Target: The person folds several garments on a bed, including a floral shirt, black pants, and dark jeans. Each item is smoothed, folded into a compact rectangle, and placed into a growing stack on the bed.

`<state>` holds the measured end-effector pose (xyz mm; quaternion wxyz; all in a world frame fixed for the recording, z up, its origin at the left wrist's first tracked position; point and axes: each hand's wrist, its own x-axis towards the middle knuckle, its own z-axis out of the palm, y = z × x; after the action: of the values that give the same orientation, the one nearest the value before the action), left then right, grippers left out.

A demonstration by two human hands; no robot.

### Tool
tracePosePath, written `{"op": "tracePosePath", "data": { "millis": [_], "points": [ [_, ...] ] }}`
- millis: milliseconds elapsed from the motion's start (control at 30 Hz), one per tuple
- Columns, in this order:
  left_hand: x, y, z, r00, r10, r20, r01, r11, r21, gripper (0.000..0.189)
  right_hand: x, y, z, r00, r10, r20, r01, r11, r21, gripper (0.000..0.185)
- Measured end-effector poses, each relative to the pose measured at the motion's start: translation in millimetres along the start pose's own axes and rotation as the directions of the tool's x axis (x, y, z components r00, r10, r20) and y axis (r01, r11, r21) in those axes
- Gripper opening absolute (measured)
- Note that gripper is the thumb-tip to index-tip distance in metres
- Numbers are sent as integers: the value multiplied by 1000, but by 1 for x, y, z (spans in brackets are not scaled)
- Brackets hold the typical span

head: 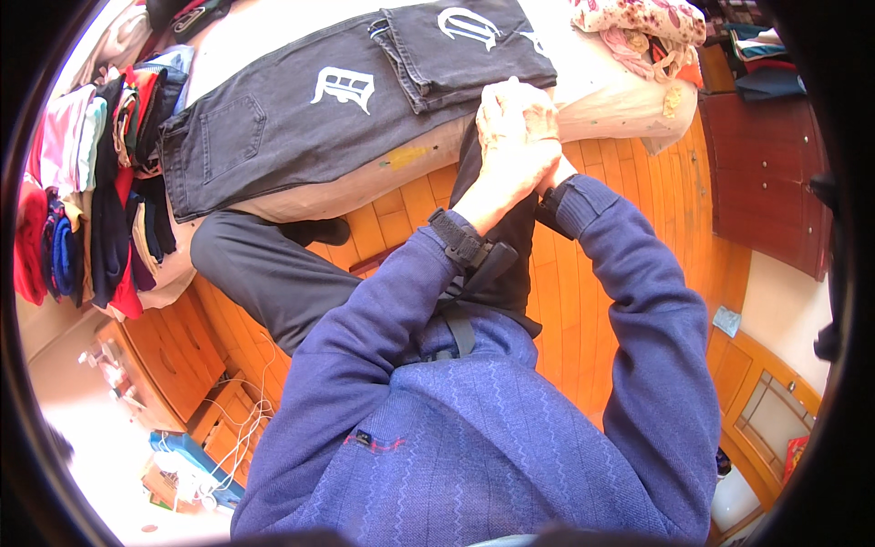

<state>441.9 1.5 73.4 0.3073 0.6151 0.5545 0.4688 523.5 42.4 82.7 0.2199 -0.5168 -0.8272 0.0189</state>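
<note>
A pair of dark grey denim jeans (287, 130) lies across the edge of a bed (588, 119). Its back pocket and waistband face left, and the leg end (465, 58) is folded back over itself at the right. White gothic-style letters decorate the fabric. My left hand (509, 161) and my right hand (545, 179) are clasped together just at the near edge of the folded part. The left covers most of the right, so the right fingers are largely hidden. Whether the fingertips touch the denim cannot be seen.
Stacks of folded clothes (102, 157) crowd the bed's left end. Flowered fabric (642, 17) lies at its right end. A dark red cabinet (765, 164) stands to the right, a wooden cabinet (167, 355) with white cables (253, 424) to the lower left. The wooden floor (567, 273) shows below.
</note>
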Motion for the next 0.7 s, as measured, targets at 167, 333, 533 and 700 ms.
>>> {"op": "tracePosePath", "data": {
  "millis": [167, 333, 533, 700],
  "points": [
    [-2, 0, -14, 999, 39, -10, -40, 991, -126, 110, -2, 0, 0, 1000, -7, -7, 7, 1000, 21, 14],
    [0, 16, -4, 995, 13, -102, -7, 998, 56, 76, -3, 1, 1, 1000, -5, -13, 5, 1000, 15, 13],
    [3, 19, 6, 993, 19, -119, 2, 984, 181, 71, -2, 3, 2, 1000, -4, -17, 4, 1000, 15, 13],
    [-1, 17, 1, 995, -16, -101, 27, 994, 108, 79, -4, 2, 1, 1000, -7, -19, 7, 1000, 19, 13]
  ]
}}
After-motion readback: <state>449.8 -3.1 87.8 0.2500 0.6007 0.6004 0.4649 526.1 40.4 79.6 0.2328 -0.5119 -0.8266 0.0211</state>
